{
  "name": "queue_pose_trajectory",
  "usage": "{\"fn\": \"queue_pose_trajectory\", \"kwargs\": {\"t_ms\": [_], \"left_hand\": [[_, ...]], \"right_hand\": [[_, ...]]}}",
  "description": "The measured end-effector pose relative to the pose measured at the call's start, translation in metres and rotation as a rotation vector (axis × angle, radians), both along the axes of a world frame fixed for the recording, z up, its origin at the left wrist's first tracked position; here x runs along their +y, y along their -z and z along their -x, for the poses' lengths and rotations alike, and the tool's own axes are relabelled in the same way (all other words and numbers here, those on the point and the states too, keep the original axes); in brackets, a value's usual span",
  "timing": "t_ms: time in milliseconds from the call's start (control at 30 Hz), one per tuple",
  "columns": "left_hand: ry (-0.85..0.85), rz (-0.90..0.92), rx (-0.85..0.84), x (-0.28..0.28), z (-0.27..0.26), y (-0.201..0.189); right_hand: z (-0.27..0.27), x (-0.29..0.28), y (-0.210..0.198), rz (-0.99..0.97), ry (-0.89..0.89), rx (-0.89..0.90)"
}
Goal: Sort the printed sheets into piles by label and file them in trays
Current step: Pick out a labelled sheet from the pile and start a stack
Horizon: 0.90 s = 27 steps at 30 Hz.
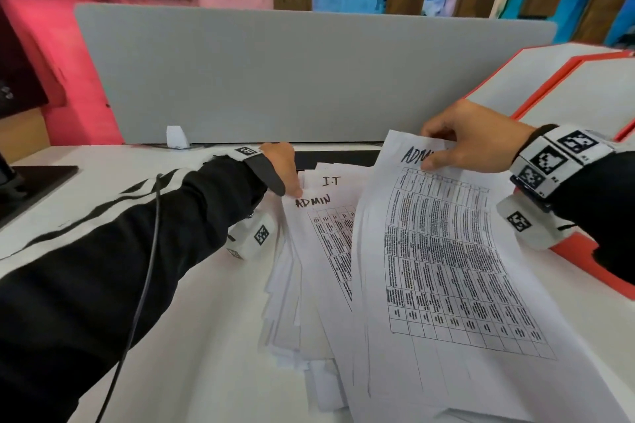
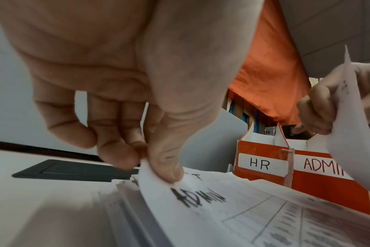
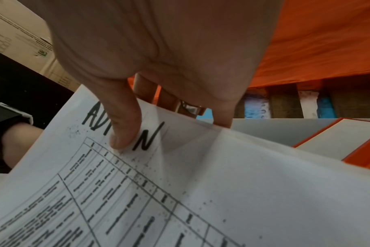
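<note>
Right hand (image 1: 470, 137) fingers pinch a lifted ADMIN sheet (image 1: 446, 268); left hand (image 1: 281, 168) fingers pinch the corner of the ADMIN top sheet (image 1: 323, 216) on the tabletop pile (image 1: 292, 302); orange trays (image 2: 264, 167) just beside.

Orange trays (image 1: 536, 86) block right; grey divider (image 1: 309, 79) behind; left desk (image 1: 103, 182) seemingly open.

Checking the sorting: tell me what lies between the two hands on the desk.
In the head view, between the left hand and the right hand lies the unsorted stack, an I.T sheet showing near its top.
</note>
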<state>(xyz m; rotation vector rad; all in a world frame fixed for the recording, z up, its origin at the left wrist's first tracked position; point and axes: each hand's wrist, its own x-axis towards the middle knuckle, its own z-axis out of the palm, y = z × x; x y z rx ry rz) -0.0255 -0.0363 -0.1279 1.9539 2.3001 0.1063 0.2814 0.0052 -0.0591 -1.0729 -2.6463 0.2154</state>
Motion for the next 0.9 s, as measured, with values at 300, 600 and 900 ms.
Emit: {"fn": "queue_pose_trajectory", "kwargs": {"t_ms": [300, 600, 900], "left_hand": [[0.081, -0.099, 0.060, -0.008, -0.023, -0.023], [0.326, -0.298, -0.443, -0.025, -0.050, -0.042], [0.171, -0.065, -0.231, -0.005, -0.011, -0.006]], "right_hand": [[0.026, -0.003, 0.003, -0.013, 0.037, -0.046], [0.044, -0.008, 0.014, -0.018, -0.007, -0.089], [0.000, -0.008, -0.012, 0.112, 0.009, 0.059]]}}
